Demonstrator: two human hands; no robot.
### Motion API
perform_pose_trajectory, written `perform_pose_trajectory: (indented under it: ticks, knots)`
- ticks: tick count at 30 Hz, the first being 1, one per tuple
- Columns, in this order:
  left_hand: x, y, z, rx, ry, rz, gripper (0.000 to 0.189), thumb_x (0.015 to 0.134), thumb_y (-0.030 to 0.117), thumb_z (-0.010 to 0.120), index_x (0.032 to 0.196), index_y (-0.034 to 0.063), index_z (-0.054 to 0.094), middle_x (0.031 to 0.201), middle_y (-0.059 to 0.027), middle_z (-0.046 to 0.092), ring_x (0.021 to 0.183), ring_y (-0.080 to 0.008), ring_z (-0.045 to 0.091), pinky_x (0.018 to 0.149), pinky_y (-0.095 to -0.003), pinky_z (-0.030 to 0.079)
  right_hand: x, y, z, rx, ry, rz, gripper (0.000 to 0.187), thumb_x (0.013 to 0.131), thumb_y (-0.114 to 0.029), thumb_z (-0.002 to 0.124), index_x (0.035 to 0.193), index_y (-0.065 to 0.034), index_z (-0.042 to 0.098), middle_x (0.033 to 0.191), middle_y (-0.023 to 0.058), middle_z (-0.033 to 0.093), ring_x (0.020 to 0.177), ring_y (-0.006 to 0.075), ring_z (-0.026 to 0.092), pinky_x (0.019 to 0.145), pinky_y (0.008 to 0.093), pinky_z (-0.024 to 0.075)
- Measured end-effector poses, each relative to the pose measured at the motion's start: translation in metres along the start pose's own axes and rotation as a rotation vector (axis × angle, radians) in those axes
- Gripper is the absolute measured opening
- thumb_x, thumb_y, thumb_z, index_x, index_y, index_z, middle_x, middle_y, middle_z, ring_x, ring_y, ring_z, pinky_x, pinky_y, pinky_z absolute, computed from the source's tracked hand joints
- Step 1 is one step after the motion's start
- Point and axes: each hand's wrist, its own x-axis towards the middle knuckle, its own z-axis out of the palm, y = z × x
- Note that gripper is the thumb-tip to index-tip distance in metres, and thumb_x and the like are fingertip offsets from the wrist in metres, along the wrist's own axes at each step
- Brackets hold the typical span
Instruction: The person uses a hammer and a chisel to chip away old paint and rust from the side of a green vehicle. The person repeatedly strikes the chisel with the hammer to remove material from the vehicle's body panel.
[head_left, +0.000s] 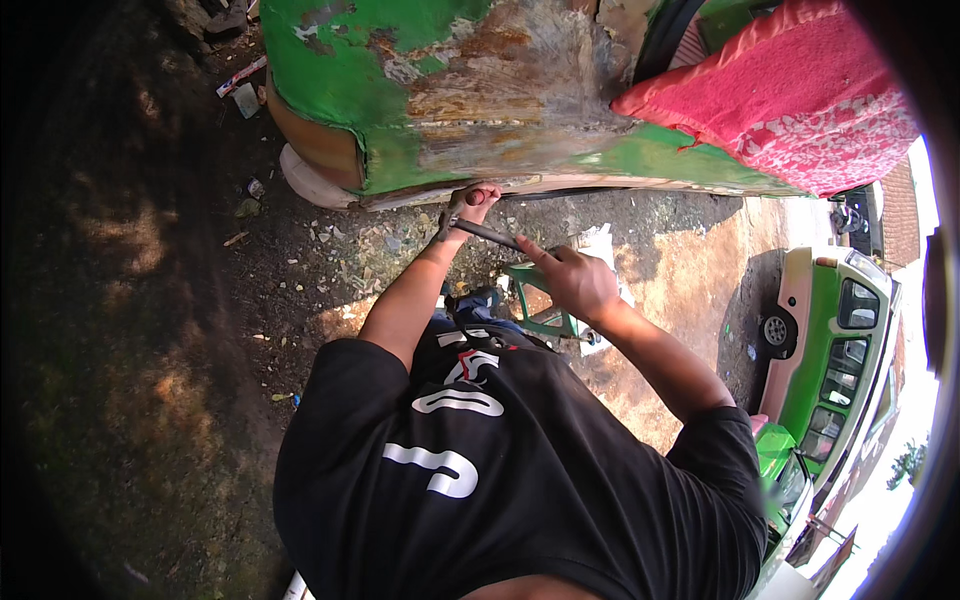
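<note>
Up against the lower edge of a green vehicle body (480, 90), my left hand (457, 206) grips a tool whose round red handle end (475, 197) faces me. Its far end is hidden. My right hand (581, 281) holds a hammer (487, 232) by its dark handle, index finger stretched along it. The hammer head overlaps my left wrist and hand in the view; whether it touches anything I cannot tell. Above my hands the body panel has flaking green paint, brown rust and scraped bare metal.
A red and white patterned cloth (810, 105) hangs over the vehicle at upper right. By my feet stands a green plastic stool (536, 296), near a white sheet (598, 244). Paint flakes and litter lie scattered on the dirt (315, 255). A green and white van (817, 345) is parked at right.
</note>
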Motion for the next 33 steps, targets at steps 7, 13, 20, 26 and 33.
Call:
perform_pose_trajectory:
  ticks: [7,13,20,26,33]
  knots:
    - [-0.004,0.009,0.000,0.075,-0.014,-0.043,0.010,0.085,-0.008,0.064,0.088,0.0020,0.063,0.100,-0.0074,0.068,0.099,-0.0181,0.063,0.091,-0.0303,0.048,-0.004,-0.016,-0.010,0.091,0.014,-0.019,0.053,0.090,-0.027,0.064,0.141,-0.0298,0.051,0.073,0.0087,0.059,0.057,0.0300,0.062,0.048,0.0414,0.0498]
    - [0.000,-0.006,0.000,0.010,0.034,-0.044,0.016,0.082,-0.014,0.064,0.087,0.0006,0.063,0.101,-0.0085,0.068,0.100,-0.0180,0.064,0.090,-0.0306,0.050,-0.012,-0.011,-0.004,0.111,-0.081,0.085,0.065,0.086,-0.008,0.056,0.145,-0.0320,0.044,0.076,0.0122,0.064,0.061,0.0326,0.066,0.054,0.0436,0.0532]
    - [-0.010,-0.022,0.002,-0.295,0.069,0.024,0.013,0.083,-0.012,0.065,0.085,0.0013,0.065,0.106,-0.0108,0.068,0.100,-0.0194,0.063,0.090,-0.0313,0.049,-0.025,-0.010,-0.010,0.240,-0.110,0.262,0.048,0.096,-0.026,0.057,0.142,-0.0336,0.049,0.077,0.0130,0.066,0.066,0.0345,0.066,0.056,0.0455,0.0503]
    - [-0.012,-0.044,-0.015,-0.488,0.039,-0.118,0.017,0.085,-0.013,0.063,0.090,0.0027,0.060,0.111,-0.0116,0.066,0.108,-0.0207,0.061,0.098,-0.0342,0.046,-0.032,-0.006,-0.006,0.318,-0.133,0.335,0.049,0.095,-0.025,0.058,0.142,-0.0329,0.049,0.076,0.0138,0.066,0.065,0.0362,0.065,0.057,0.0460,0.0489]
    - [-0.015,-0.029,0.001,-0.182,0.095,-0.017,0.013,0.085,-0.008,0.066,0.088,0.0034,0.060,0.110,-0.0102,0.067,0.103,-0.0191,0.063,0.091,-0.0313,0.050,-0.003,-0.023,-0.013,0.119,-0.014,0.025,0.055,0.090,-0.020,0.062,0.143,-0.0307,0.050,0.074,0.0105,0.059,0.059,0.0319,0.063,0.051,0.0438,0.0495]
